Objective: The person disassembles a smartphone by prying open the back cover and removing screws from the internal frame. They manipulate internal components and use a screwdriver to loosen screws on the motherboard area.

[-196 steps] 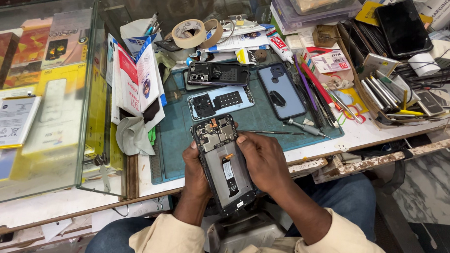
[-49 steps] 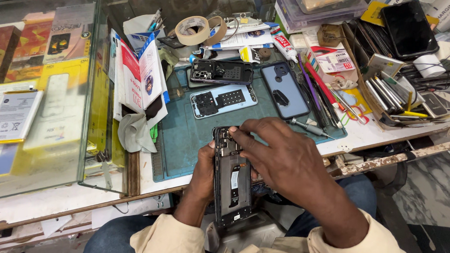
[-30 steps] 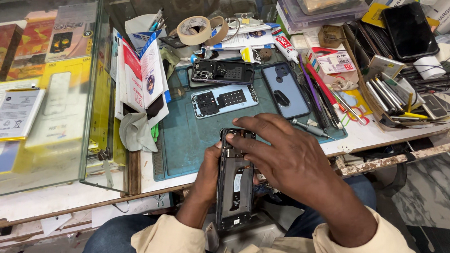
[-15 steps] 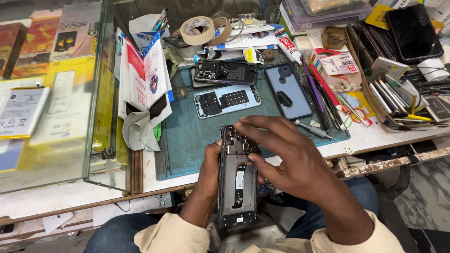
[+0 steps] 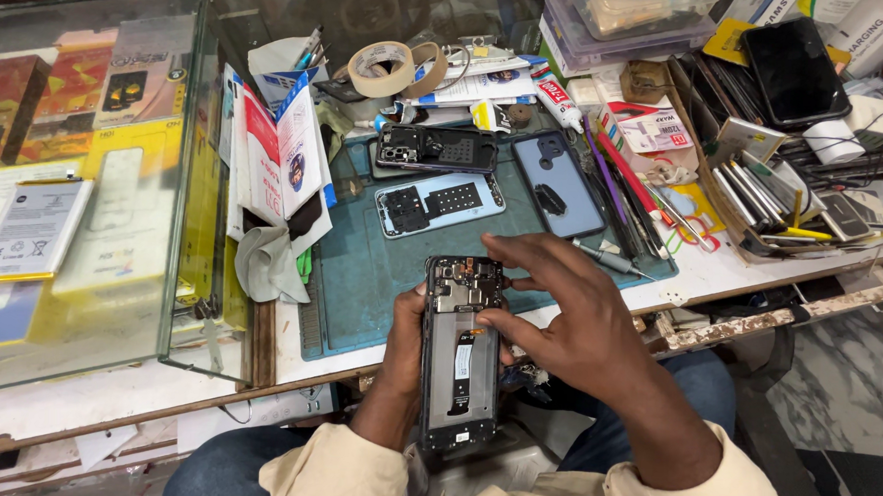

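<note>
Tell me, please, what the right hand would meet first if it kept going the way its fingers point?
Probably the opened phone itself: the right hand points left across its upper end, fingertips apparently already on it.

Cream long sleeves, blue jeans, bare hands (image 5: 556,330).

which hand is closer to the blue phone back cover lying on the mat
Right. The right hand sits just below the blue back cover, fingers stretched toward the opened phone; the left hand grips that phone's far side.
</note>
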